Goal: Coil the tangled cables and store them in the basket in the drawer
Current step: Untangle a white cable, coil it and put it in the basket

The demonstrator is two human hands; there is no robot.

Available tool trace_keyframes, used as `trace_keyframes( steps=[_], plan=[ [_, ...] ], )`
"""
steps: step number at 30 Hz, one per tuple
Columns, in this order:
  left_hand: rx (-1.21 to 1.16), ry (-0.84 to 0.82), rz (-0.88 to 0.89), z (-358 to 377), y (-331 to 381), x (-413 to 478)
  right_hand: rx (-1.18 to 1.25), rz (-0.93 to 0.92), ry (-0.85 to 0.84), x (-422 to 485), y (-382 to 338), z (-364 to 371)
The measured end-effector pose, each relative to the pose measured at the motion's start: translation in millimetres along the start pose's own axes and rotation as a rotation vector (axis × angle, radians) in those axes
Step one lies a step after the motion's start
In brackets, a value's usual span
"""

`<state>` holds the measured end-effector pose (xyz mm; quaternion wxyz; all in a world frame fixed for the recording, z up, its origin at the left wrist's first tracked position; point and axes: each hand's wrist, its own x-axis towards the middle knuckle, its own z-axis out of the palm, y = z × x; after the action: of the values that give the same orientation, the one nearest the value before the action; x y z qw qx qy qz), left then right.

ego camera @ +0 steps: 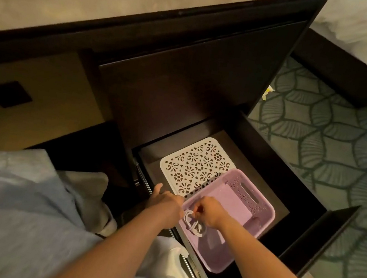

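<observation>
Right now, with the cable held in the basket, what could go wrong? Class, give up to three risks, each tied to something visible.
1. Only the right hand's grip holds the white cable coiled; no tie shows, so it may spring loose once released.
2. The left hand rests by the side edge of the drawer; if the drawer slides, fingers could get caught.
3. The basket sits askew against the white patterned lid, so it might shift.
</observation>
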<state>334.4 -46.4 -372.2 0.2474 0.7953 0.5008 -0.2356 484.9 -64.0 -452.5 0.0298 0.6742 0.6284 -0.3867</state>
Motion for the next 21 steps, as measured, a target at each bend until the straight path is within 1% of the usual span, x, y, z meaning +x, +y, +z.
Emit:
trace_keyframes(
  steps=[7, 12, 18, 21],
  plan=[
    [0.008, 0.0, 0.006, -4, -1, -3, 0.074, 0.073, 0.067, 10, 5, 28],
    [-0.034, 0.004, -0.014, -2, 0, -2, 0.081, 0.112, 0.063, 13, 7, 31],
    [-0.106, -0.03, -0.039, -1, 1, -3, 0.113, 0.124, 0.036, 15, 9, 31],
    [-0.21, -0.014, -0.04, -2, 0, -3, 0.14, 0.114, 0.051, 16, 8, 32]
  ],
)
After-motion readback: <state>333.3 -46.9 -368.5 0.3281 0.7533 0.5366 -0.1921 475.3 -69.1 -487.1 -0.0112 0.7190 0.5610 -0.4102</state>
